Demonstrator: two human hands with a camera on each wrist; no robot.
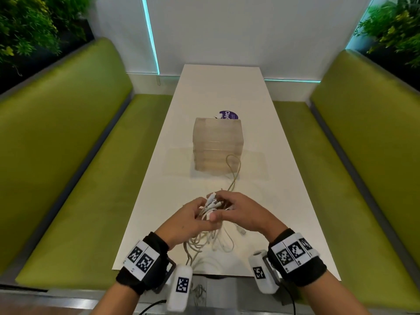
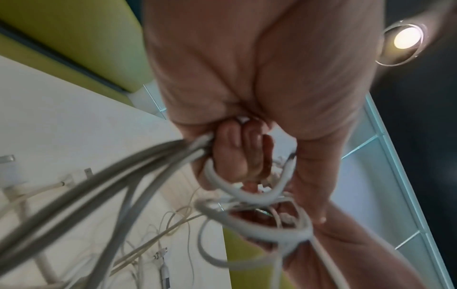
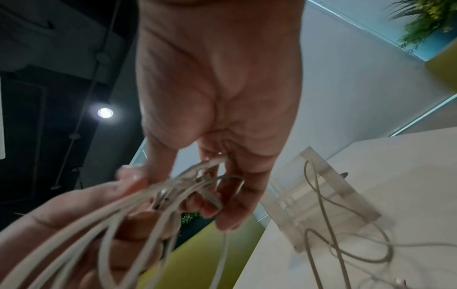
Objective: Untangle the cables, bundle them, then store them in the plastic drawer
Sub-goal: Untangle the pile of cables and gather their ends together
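Observation:
A tangle of white cables hangs from both hands above the near end of the white table. My left hand grips a bunch of the cables, its fingers curled round them. My right hand pinches the cable ends and plugs between thumb and fingers, close against the left hand. One beige cable trails away over the table to the clear plastic drawer unit, which stands mid-table with its drawers shut. More loops lie on the table in the right wrist view.
Green benches run along both sides of the table. A purple round label lies behind the drawer unit. Plants stand at the back corners. Loose cable ends rest on the tabletop under my left hand.

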